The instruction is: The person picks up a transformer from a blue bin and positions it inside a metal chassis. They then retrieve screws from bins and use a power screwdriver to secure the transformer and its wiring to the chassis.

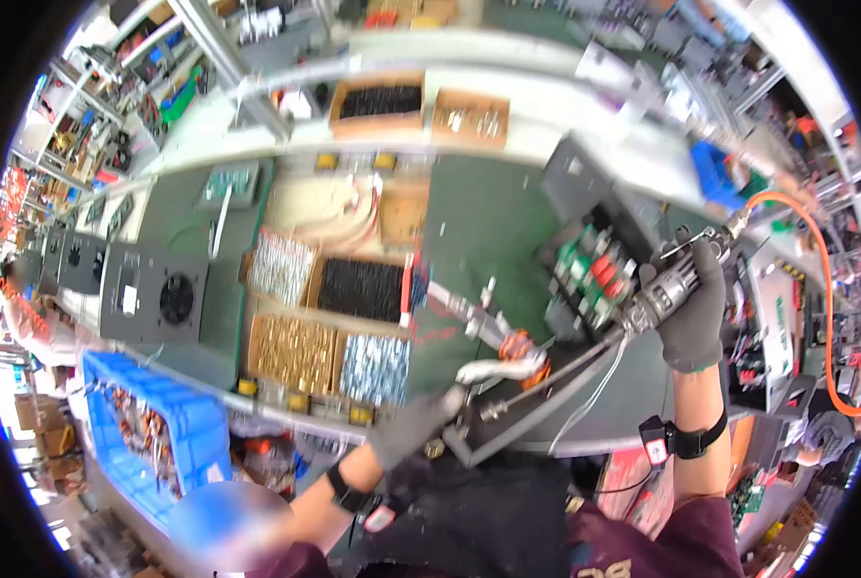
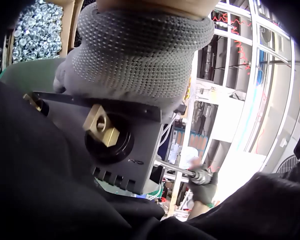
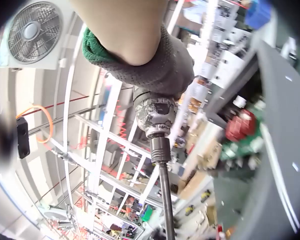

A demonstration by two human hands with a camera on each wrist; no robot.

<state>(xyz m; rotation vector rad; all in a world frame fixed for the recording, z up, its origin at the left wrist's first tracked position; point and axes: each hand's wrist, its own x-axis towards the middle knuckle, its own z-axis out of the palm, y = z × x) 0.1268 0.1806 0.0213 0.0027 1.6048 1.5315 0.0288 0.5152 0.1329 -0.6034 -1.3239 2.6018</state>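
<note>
Here we are at the bench, and the gloved right hand (image 1: 695,313) has its fingers wrapped firmly round a power driver (image 1: 666,294), an orange hose (image 1: 821,279) curving away behind it. We follow the long shaft (image 1: 585,361), slanting down across the dark metal case (image 3: 285,95), its tip near the end panel (image 2: 145,117) closest to the person.

And the gloved left hand (image 1: 416,431)? It rests at that panel's edge, just beside the brass terminals (image 2: 102,125); we cannot tell whether its fingers curl round it (the panel hides them).

Inside the case we spot red and green components (image 1: 592,279) and, nearer us, an orange-wound coil (image 1: 524,356). Left of it all sit bins of brass pieces (image 1: 291,354), silver pieces (image 1: 375,371) and black pieces (image 1: 361,289), with a fan-fitted case (image 1: 151,294) beyond.
</note>
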